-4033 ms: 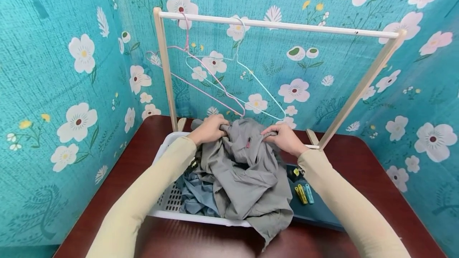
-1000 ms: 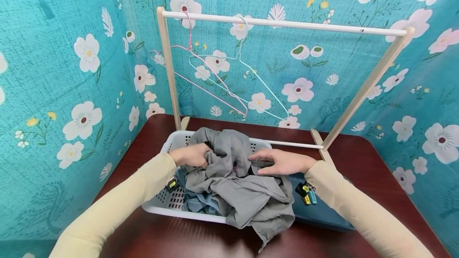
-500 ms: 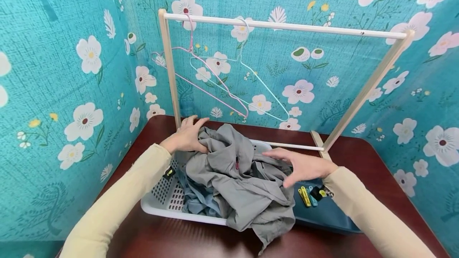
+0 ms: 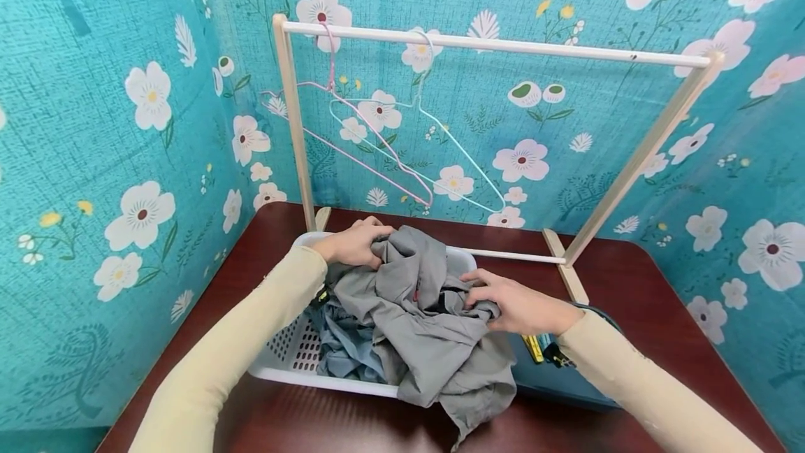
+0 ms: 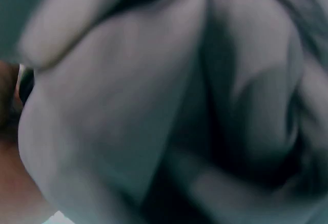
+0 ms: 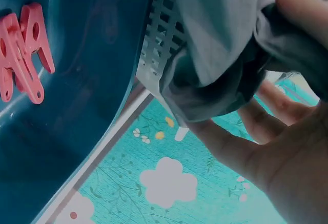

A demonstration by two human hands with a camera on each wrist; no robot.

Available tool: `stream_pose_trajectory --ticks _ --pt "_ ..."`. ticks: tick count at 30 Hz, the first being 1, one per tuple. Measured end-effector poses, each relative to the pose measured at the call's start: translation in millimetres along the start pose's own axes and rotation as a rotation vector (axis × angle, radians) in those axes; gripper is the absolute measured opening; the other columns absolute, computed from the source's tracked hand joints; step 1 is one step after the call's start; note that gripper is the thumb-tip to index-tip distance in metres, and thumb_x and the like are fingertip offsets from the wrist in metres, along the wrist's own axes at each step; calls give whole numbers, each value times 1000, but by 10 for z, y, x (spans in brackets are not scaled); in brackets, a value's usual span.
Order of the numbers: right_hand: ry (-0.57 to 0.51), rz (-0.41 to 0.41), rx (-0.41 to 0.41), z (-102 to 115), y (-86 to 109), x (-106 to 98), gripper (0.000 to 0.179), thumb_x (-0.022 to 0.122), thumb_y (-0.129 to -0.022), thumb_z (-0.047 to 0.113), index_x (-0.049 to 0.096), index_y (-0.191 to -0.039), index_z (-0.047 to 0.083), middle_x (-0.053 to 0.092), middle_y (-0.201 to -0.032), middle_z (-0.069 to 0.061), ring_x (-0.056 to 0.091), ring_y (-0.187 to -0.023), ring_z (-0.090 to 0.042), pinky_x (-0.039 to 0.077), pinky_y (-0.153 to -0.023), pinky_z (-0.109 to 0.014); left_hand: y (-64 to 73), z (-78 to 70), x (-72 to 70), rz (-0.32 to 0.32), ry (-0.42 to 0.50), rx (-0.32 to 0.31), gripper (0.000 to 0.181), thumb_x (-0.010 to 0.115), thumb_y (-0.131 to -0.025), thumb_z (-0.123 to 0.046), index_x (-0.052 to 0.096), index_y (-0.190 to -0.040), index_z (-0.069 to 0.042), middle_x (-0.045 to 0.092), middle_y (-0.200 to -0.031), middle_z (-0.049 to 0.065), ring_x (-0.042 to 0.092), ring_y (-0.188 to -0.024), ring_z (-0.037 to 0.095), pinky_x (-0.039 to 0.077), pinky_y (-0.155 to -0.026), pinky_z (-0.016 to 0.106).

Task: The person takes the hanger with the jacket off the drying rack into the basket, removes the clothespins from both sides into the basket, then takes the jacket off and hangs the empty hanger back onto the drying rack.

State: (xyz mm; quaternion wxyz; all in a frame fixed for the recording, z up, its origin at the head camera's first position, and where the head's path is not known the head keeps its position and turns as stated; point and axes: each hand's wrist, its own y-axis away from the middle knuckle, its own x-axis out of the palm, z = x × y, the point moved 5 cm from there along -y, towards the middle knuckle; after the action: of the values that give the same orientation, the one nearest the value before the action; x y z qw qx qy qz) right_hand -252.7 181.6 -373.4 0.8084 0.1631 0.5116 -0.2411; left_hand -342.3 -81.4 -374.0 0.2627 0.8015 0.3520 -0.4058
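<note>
A crumpled grey garment (image 4: pixel 434 341) with a small red zip tag (image 4: pixel 416 295) lies heaped over the white laundry basket (image 4: pixel 339 384), one corner hanging past the front rim. My left hand (image 4: pixel 353 242) grips its far left part, fingers bent over the cloth. At its right side my right hand (image 4: pixel 518 305) holds a bunched fold; in the right wrist view the fingers (image 6: pixel 225 144) curl around the grey cloth (image 6: pixel 215 39). Blurred grey folds (image 5: pixel 113 90) fill most of the left wrist view. Beneath the garment, a blue cloth (image 4: pixel 352 348) shows inside the basket.
Behind the basket stands a rack with a white rail (image 4: pixel 534 49). A pink hanger (image 4: pixel 331 72) and a mint hanger (image 4: pixel 462 151) hang from it. To the right, a dark blue tray (image 4: pixel 553 379) holds a yellow clothespin (image 4: pixel 534 349) and pink clothespins (image 6: pixel 31 85).
Earlier both hands held the garment higher and farther back; it was lowered and they spread apart. Since half a second ago, both have closed back in onto the cloth.
</note>
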Motion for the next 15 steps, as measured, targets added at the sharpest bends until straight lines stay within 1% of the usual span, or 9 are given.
stream_pose_trajectory --ticks 2,3,4,6,8,10,12,13,15 --pt "4 -25 -12 -29 -51 -27 34 70 -78 -2 61 -101 21 48 -128 -6 51 -109 -22 48 -69 -29 -9 -39 8 -25 -44 7 55 67 -86 -11 50 -138 -16 40 -130 15 36 -117 31 35 -90 43" --pt "-4 -38 -8 -56 -75 -41 34 68 -78 -5 62 -100 21 51 -122 -4 52 -103 -19 47 -66 -27 -4 -54 6 -41 -53 15 50 65 -87 -11 52 -136 -14 43 -127 14 39 -114 30 37 -89 42" --pt "-13 -57 -8 -81 -99 -61 35 66 -78 -7 62 -99 21 53 -116 -1 53 -99 -17 47 -66 -26 2 -66 -4 -61 -62 29 44 63 -89 -10 56 -132 -13 46 -123 13 42 -111 28 39 -87 40" --pt "-47 -104 2 -135 -141 -108 38 64 -78 -11 63 -100 20 56 -109 3 54 -92 -13 47 -64 -26 40 -85 -51 -98 -54 51 33 60 -92 -8 62 -125 -14 51 -115 9 47 -100 23 40 -78 35" --pt "-89 -161 28 -192 -180 -166 38 63 -79 -12 64 -101 19 58 -105 3 54 -88 -12 47 -66 -28 109 -120 -128 -136 -35 95 21 60 -92 -6 67 -111 -13 54 -104 6 48 -89 20 38 -72 33" --pt "-129 -222 84 -244 -231 -233 35 64 -81 -10 64 -101 18 60 -102 2 55 -81 -13 47 -64 -31 195 -156 -212 -154 -20 141 10 60 -92 -4 64 -94 -13 54 -92 3 45 -79 18 33 -68 34" --pt "-160 -287 150 -288 -303 -308 31 63 -82 -9 65 -101 17 62 -99 0 53 -71 -12 45 -60 -31 286 -185 -287 -154 -5 167 13 62 -91 -3 58 -83 -13 50 -81 1 40 -72 17 30 -67 34" --pt "-167 -321 176 -304 -349 -343 30 62 -82 -9 66 -100 15 63 -96 -2 50 -62 -12 44 -56 -32 326 -199 -311 -147 -3 184 16 63 -90 -2 55 -80 -12 47 -77 1 38 -71 16 29 -67 35" --pt "-164 -368 219 -325 -450 -394 28 62 -82 -8 67 -99 13 64 -89 -3 42 -50 -11 40 -50 -31 389 -207 -326 -119 -4 199 18 65 -87 0 56 -79 -13 46 -74 0 36 -68 15 30 -66 34"
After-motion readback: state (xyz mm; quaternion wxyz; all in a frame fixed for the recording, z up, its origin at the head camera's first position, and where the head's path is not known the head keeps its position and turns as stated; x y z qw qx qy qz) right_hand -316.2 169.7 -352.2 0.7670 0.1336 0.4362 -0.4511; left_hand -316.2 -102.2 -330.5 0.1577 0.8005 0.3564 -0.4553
